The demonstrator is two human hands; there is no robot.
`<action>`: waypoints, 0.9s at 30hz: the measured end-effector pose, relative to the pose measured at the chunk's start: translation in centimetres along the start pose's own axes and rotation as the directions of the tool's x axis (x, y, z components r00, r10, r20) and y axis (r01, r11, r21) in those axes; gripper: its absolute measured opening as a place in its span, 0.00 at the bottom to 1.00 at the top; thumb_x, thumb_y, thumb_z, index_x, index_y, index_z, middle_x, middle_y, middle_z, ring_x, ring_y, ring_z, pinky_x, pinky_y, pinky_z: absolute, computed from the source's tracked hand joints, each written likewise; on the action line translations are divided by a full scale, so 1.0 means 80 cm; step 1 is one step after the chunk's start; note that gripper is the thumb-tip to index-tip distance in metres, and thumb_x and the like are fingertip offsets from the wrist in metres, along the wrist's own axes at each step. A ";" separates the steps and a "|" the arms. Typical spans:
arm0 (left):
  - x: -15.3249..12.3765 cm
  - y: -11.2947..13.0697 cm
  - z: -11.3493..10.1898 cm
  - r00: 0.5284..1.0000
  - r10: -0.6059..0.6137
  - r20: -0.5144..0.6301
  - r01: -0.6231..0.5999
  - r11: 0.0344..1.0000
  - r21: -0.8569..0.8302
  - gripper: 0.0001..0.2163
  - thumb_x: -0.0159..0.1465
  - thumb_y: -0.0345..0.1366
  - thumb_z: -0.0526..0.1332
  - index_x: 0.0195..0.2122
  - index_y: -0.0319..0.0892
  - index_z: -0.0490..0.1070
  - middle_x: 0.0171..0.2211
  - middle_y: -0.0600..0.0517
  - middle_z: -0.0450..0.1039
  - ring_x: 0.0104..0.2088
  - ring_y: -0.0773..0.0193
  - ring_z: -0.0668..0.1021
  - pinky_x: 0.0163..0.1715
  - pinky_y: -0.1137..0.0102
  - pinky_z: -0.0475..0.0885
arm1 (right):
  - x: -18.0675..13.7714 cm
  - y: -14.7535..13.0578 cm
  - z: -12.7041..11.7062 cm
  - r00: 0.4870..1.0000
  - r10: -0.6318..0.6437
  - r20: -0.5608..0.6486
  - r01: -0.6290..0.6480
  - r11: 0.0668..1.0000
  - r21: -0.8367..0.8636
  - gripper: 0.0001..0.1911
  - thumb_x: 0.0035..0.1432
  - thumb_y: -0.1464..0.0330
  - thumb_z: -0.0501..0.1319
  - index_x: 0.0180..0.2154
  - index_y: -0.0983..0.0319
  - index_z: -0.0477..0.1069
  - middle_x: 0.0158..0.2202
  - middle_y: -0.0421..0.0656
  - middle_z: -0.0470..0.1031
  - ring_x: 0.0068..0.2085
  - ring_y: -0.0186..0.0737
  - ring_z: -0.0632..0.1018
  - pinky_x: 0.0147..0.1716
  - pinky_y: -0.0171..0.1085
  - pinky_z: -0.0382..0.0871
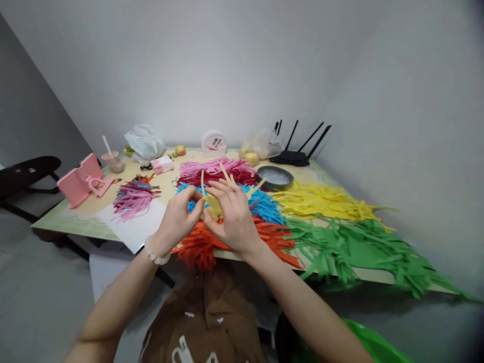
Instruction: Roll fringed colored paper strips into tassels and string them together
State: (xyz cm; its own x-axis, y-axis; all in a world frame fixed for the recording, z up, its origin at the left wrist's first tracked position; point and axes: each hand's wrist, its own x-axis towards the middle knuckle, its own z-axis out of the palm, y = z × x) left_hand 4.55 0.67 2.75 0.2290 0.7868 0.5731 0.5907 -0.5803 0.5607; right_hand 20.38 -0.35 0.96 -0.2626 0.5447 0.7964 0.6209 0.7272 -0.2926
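Observation:
A pale yellow fringed piece, felt or paper, is held up between my two hands above the near edge of the table. My left hand, with a white beaded bracelet at the wrist, pinches its left side between thumb and fingertips. My right hand grips the other side, and several narrow yellow strips poke up past its fingers. Behind and beneath the hands lie blue fringe and orange fringe. Dark red fringe and pink fringe are farther back.
Yellow fringe and green fringe spread rightward. A dark round bowl stands before a black router. To the left are a multicoloured tassel bundle, a white sheet, a pink stand and a cup.

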 end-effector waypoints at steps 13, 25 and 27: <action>-0.044 -0.041 -0.041 1.000 0.015 0.007 -0.015 0.996 0.085 0.05 0.61 0.29 0.55 0.29 0.44 0.62 0.31 0.51 0.72 0.34 0.60 0.74 0.37 0.67 0.68 | 0.005 0.003 0.033 0.958 0.056 0.280 0.006 0.977 -0.213 0.12 0.54 0.76 0.59 0.42 0.62 0.73 0.40 0.50 0.79 0.44 0.53 0.75 0.44 0.47 0.67; -0.024 -0.071 -0.028 0.931 -0.111 0.348 0.218 0.933 -0.287 0.11 0.64 0.40 0.57 0.27 0.42 0.71 0.26 0.54 0.73 0.28 0.64 0.75 0.27 0.74 0.69 | 0.018 0.027 -0.036 0.812 0.291 0.507 -0.421 0.892 0.163 0.06 0.55 0.66 0.58 0.34 0.59 0.73 0.31 0.40 0.77 0.32 0.40 0.76 0.31 0.34 0.67; -0.021 -0.074 -0.031 0.937 -0.107 0.332 0.220 0.921 -0.323 0.08 0.61 0.36 0.57 0.30 0.42 0.74 0.29 0.53 0.76 0.31 0.63 0.77 0.30 0.73 0.72 | 0.010 0.036 -0.037 0.798 0.325 0.508 -0.474 0.858 0.195 0.04 0.53 0.68 0.58 0.31 0.59 0.72 0.28 0.40 0.75 0.29 0.38 0.74 0.28 0.33 0.65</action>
State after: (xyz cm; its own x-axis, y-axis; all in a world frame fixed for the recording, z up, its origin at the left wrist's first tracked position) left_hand -1.25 2.25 -0.07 0.4079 0.8694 0.2788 0.3442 -0.4292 0.8350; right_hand 24.13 0.93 2.32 -0.3828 0.8832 0.2711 0.5134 0.4473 -0.7324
